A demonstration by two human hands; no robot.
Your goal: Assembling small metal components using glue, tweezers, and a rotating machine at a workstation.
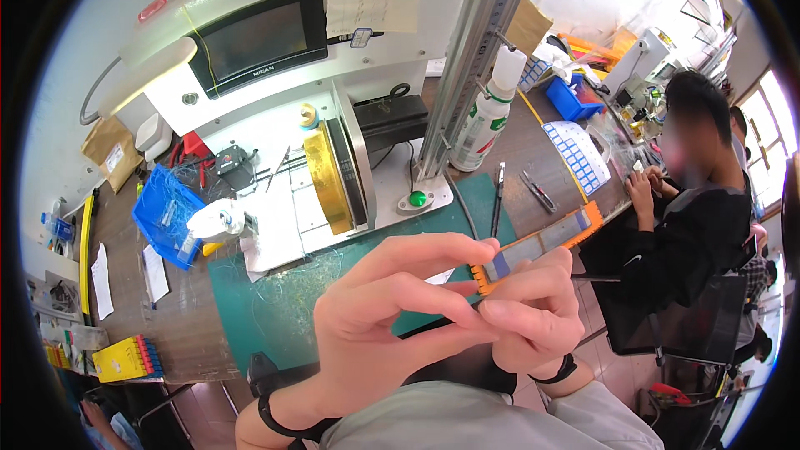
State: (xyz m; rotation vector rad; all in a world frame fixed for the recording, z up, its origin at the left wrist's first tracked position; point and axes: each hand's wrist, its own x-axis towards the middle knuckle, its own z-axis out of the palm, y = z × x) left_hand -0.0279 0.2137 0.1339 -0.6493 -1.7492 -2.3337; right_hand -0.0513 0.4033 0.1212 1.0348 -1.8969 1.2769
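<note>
My left hand [387, 317] and my right hand [533, 308] meet fingertip to fingertip above the near part of the bench. The left thumb and forefinger are pinched against the right fingers. Whatever lies between them is too small or hidden to make out. Right behind the fingers is a long grey tray with orange toothed ends [590, 215], partly covered by my hands. Below and to the left lies a green cutting mat [250, 300] with fine loose strands scattered on it.
A machine with a dark screen [262, 40], a gold drum [321, 179] and a green button [417, 198] stands ahead. A blue bin [148, 215] with tangled strands sits left. A white can [482, 129], a knife [538, 192] and a seated person [687, 217] are right.
</note>
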